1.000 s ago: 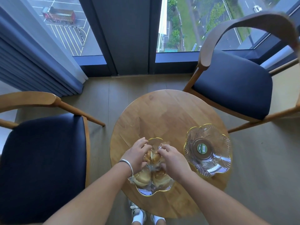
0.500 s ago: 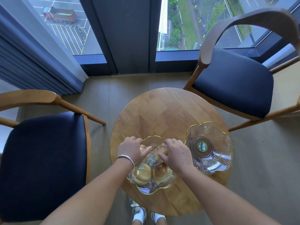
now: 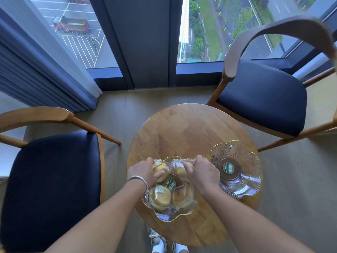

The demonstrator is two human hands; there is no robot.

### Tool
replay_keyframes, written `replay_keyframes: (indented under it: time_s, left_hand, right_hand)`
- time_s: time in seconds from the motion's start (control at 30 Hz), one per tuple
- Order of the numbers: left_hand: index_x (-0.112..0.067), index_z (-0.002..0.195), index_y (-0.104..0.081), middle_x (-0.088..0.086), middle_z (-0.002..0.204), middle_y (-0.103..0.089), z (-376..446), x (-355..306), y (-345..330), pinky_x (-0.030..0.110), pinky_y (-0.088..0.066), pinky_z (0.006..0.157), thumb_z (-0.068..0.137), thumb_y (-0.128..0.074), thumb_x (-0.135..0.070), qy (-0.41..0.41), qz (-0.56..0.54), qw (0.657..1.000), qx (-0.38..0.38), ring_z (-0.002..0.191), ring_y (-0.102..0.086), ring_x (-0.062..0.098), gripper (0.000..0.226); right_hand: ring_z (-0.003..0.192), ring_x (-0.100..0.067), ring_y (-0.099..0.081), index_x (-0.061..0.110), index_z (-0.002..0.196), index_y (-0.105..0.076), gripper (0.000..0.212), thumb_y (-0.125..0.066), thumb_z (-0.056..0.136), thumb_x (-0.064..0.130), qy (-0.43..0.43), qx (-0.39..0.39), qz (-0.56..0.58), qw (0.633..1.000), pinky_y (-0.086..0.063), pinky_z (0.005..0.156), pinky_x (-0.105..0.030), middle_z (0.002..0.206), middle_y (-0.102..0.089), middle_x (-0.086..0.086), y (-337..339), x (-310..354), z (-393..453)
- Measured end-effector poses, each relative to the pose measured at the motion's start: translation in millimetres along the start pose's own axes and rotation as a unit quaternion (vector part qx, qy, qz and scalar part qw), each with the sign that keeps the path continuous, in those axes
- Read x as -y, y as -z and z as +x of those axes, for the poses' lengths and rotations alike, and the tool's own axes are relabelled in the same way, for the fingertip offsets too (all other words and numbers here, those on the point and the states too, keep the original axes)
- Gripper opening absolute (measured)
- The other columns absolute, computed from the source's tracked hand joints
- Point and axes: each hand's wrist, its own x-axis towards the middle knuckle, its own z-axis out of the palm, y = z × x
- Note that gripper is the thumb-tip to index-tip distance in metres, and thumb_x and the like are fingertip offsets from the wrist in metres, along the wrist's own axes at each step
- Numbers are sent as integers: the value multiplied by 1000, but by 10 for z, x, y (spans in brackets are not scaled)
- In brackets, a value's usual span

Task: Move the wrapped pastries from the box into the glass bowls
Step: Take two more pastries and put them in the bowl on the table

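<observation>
A glass bowl (image 3: pixel 164 217) with a gold rim sits at the near side of the round table and holds two wrapped pastries (image 3: pixel 160 198) side by side at its near edge. My left hand (image 3: pixel 141 170), with a silver bangle on the wrist, grips another wrapped pastry (image 3: pixel 159 167) over the bowl's far left. My right hand (image 3: pixel 205 173) grips a wrapped pastry (image 3: pixel 179 169) over the bowl's far right. A second glass bowl (image 3: pixel 237 170) stands to the right, with only a green sticker in it. No box is in view.
The round wooden table (image 3: pixel 187 130) stands between two wooden chairs with dark blue seats, one on the left (image 3: pixel 52 179) and one at the back right (image 3: pixel 262 95). Behind are floor-length windows and a grey curtain (image 3: pixel 36 73). My shoes (image 3: pixel 158 243) show under the table's near edge.
Both hands have spread apart over the left bowl, each with a wrapped pastry in it. The green sticker in the bowl's middle now shows between them.
</observation>
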Motion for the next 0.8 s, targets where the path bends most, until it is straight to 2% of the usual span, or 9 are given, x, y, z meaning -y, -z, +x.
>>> replay_keyframes:
  time_s: [0.17,0.27,0.37,0.6,0.7,0.8]
  left_hand:
    - [-28,120,-47,-6,105,-63,25,32,-109,33,-49,71,81,-44,-76,14,-74,997,27,89,-60,18,62]
    - [-28,120,-50,-5,109,-61,34,80,-205,33,-47,72,81,-49,-73,13,-132,991,25,91,-58,18,59]
    - [-26,120,-52,-2,112,-57,52,76,-306,36,-49,80,82,-55,-69,15,-171,985,7,96,-57,20,57]
    - [-26,110,-49,-2,105,-51,-47,0,-337,37,-49,82,81,-52,-71,2,-137,990,-24,98,-52,21,54]
    - [-27,126,-43,-2,120,-50,-149,15,-255,34,-47,83,83,-50,-70,-16,-108,993,-44,109,-50,20,61]
    - [-26,145,-26,0,143,-40,-229,6,-88,37,-39,101,87,-46,-67,-48,-62,993,-90,129,-39,21,74]
  right_hand:
    - [95,-30,-62,17,101,-51,43,-46,91,58,8,37,13,999,-43,70,-37,101,-62,-3,-102,100,-17]
    - [96,-33,-61,15,100,-49,37,-50,92,51,14,41,21,999,-44,72,-38,103,-63,-7,-168,69,-23]
    - [95,-35,-62,14,97,-49,38,-54,93,51,10,36,30,999,-43,72,-38,101,-65,-9,-220,46,-1]
    - [100,-33,-61,15,107,-52,44,-52,91,56,4,58,17,998,-44,75,-38,108,-64,-7,-200,70,-22]
    - [100,-27,-61,20,114,-49,49,-48,90,62,11,51,4,999,-45,74,-37,111,-60,-2,-99,32,-116]
    - [107,-25,-57,22,128,-43,56,-47,90,63,35,20,-1,999,-46,83,-38,121,-55,-2,42,-31,-209]
